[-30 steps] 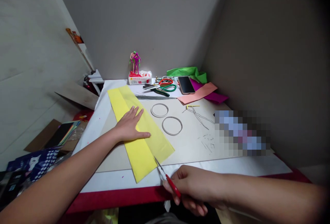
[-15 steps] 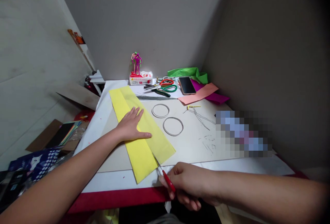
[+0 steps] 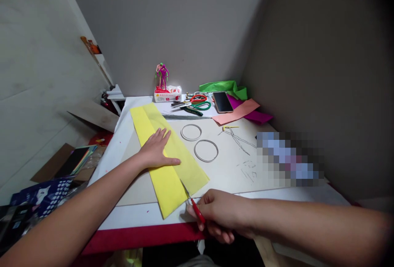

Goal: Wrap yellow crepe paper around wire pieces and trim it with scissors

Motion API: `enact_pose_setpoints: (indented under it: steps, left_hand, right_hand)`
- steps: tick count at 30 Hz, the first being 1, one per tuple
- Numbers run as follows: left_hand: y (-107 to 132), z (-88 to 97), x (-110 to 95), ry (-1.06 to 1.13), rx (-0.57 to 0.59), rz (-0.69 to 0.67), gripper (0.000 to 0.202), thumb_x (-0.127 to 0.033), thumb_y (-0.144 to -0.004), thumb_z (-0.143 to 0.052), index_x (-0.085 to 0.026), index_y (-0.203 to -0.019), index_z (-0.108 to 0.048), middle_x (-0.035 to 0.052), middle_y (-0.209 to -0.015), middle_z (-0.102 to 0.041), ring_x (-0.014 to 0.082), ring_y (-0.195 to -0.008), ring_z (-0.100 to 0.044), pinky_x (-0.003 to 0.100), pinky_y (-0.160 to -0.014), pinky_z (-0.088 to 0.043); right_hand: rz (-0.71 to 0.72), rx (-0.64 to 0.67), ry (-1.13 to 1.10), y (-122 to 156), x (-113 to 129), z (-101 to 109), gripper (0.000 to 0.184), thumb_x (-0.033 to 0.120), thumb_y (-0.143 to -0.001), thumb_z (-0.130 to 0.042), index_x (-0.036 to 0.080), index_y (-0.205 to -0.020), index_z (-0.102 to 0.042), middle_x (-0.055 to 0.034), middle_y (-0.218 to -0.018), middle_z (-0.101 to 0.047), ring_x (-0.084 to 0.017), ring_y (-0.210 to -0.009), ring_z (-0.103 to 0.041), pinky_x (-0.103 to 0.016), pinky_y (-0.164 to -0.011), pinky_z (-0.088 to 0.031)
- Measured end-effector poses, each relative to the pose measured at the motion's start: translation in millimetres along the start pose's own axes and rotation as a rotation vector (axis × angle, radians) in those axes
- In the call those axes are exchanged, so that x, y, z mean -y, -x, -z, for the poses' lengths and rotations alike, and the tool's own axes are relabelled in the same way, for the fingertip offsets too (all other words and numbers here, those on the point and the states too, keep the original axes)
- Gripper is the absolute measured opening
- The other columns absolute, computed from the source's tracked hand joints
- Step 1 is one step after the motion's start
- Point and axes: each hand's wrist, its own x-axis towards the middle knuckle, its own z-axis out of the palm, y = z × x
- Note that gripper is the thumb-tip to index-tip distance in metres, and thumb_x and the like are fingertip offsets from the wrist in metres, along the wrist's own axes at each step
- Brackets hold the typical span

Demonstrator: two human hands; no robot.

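Observation:
A long sheet of yellow paper [image 3: 168, 181] lies slantwise across the board on the table. My left hand [image 3: 156, 150] rests flat on its middle, fingers spread, pressing it down. At the near end of the sheet, my right hand [image 3: 215, 215] grips red-handled scissors [image 3: 197, 211]. Their blades sit at the line between the brighter left part and the paler right part of the paper; the tips are partly hidden by it. Two wire rings [image 3: 206, 151] lie on the board to the right of the sheet.
Behind are green-handled scissors [image 3: 201, 106], a phone [image 3: 223, 102], a pink strip [image 3: 236, 112], green paper [image 3: 226, 87] and a small box [image 3: 168, 94] bearing a twisted figure [image 3: 162, 76]. Thin wires with a yellow piece [image 3: 230, 128] lie right of the rings. A pixelated patch covers the right side.
My right hand and the scissors have moved slightly forward and left, the blades further along the paper. My left hand stays in place on the sheet.

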Motion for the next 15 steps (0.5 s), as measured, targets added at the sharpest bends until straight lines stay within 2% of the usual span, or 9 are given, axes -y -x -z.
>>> enact_pose_setpoints:
  steps: [6,15]
  left_hand:
    - [-0.8,1.1,-1.6,0.001,0.003,0.001,0.127,-0.088,-0.056,-0.046,-0.011,-0.15,-0.011,0.015,-0.157,-0.004,0.0343,-0.143,0.0,0.047,-0.115,-0.013]
    - [0.9,3.4,-4.2,0.002,0.004,0.002,0.127,-0.088,-0.056,-0.045,-0.011,-0.15,-0.01,0.0159,-0.157,-0.004,0.0335,-0.144,0.0,0.047,-0.114,-0.013]
  right_hand:
    - [0.007,-0.013,-0.009,-2.1,-2.9,-0.2,0.039,0.039,-0.09,-0.049,0.017,-0.058,-0.051,0.0069,-0.03,-0.039,-0.005,-0.022,-0.031,-0.013,-0.023,-0.023]
    - [-0.021,0.017,-0.018,-3.7,4.5,2.3,0.04,0.047,-0.085,-0.055,0.017,-0.059,-0.051,0.0072,-0.032,-0.038,-0.005,-0.025,-0.031,-0.014,-0.025,-0.021]
